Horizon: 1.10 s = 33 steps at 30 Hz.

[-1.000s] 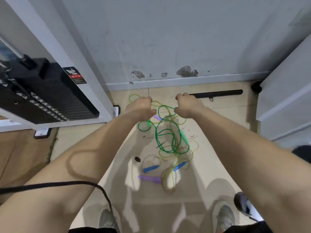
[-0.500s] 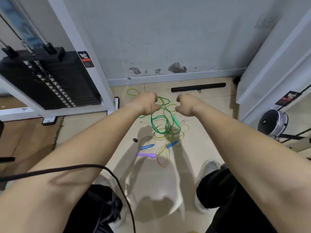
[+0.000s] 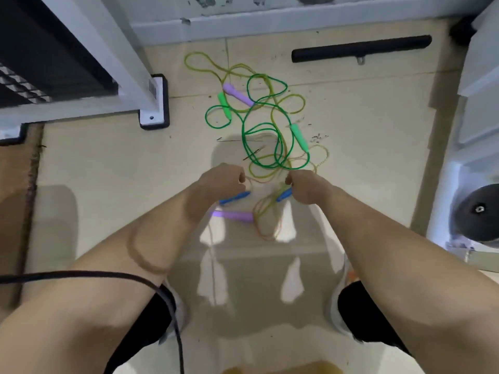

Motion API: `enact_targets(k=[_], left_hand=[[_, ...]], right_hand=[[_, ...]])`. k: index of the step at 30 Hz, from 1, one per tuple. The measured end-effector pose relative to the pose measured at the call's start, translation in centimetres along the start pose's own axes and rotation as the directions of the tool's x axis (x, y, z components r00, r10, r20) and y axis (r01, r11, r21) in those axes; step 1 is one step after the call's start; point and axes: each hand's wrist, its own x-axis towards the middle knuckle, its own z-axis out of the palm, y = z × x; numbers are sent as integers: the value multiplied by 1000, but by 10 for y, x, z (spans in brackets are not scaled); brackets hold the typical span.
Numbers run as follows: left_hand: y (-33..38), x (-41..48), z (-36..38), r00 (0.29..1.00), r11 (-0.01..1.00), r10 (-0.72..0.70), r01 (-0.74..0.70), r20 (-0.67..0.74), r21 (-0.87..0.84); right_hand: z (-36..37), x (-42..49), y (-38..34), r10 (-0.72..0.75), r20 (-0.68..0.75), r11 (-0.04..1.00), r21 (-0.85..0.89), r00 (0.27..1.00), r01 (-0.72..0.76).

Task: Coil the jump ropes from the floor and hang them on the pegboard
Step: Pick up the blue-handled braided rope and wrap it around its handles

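I have bent down, so my hands now reach the jump ropes [image 3: 299,137] tangled on the floor [image 3: 108,171]. My right hand [image 3: 305,190] grips a blue handle [image 3: 283,196]; I can't tell if my curled left hand [image 3: 224,182] holds the other blue handle [image 3: 234,198]. Coiling can start.

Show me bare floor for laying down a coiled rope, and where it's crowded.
Bare beige tile lies left of the tangled jump ropes, out to the brown mat, and right of them towards the white machine frame. Crowded: the middle, from the long black bar down to the blue handles.
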Motion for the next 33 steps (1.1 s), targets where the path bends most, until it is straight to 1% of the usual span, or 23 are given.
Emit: enact_targets(k=[2, 4, 6, 8, 10, 12, 14, 16, 19, 21, 22, 24, 26, 27, 28, 29, 30, 31, 32, 33], left_hand=[[-8, 22, 19, 999, 1000, 23, -22, 38, -22], [-12, 42, 36, 996, 997, 63, -60, 62, -52], [-14, 62, 55, 991, 992, 99, -91, 85, -85], [-12, 74, 77, 987, 990, 104, -91, 121, -112], [-8, 79, 97, 983, 993, 93, -81, 157, -83], [-5, 80, 111, 979, 996, 84, -75, 186, -57], [-4, 78, 119, 977, 996, 87, -88, 195, -4], [-5, 73, 125, 977, 992, 93, -106, 194, 61], [-5, 61, 126, 989, 983, 55, -78, 137, 166], [-7, 50, 119, 993, 974, -2, -25, 120, 225], [-7, 44, 113, 991, 969, -37, 3, 132, 246], [-6, 33, 97, 989, 974, -71, 42, 127, 221], [-1, 26, 81, 997, 998, -56, 54, 56, 40], [7, 21, 70, 1000, 990, -24, 26, 11, -140], [19, 16, 57, 999, 939, 8, -22, -44, -345], [33, 10, 43, 995, 849, 31, -79, -100, -523], [48, 2, 28, 988, 748, 50, -133, -145, -650], [60, -5, 14, 981, 667, 76, -184, -179, -722], [70, -12, 1, 976, 624, 111, -214, -186, -752], [77, -19, -8, 972, 629, 149, -235, -181, -741]], right_hand=[[17, 23, 8, 17, 59, 1000, -7, 998, -17], [35, 45, 17, 32, 71, 999, -4, 997, -32], [52, 63, 28, 40, 43, 999, 21, 998, -41], [67, 76, 36, 31, -25, 998, 46, 999, -30], [77, 79, 38, 24, -113, 999, 26, 993, -21], [84, 82, 40, 6, -182, 997, -74, 983, -19], [89, 81, 42, -14, -188, 987, -160, 982, -16], [90, 74, 47, -40, -158, 989, -145, 987, 17], [84, 59, 58, -81, -127, 997, -16, 989, 79], [74, 47, 66, -47, -112, 983, 172, 993, 66], [66, 41, 68, -8, -99, 951, 308, 995, 38], [44, 25, 66, 42, -57, 832, 555, 998, -3], [15, 6, 57, 0, -34, 738, 674, 999, 23], [-1, -5, 49, -36, -43, 706, 706, 998, 56], [-16, -16, 40, -66, -55, 687, 722, 996, 85], [-31, -26, 31, -92, -65, 681, 724, 994, 110], [-44, -33, 22, -116, -85, 699, 701, 990, 142], [-56, -40, 15, -141, -111, 738, 651, 984, 179], [-66, -45, 9, -158, -138, 792, 574, 978, 209], [-75, -50, 3, -178, -157, 842, 486, 971, 233]])
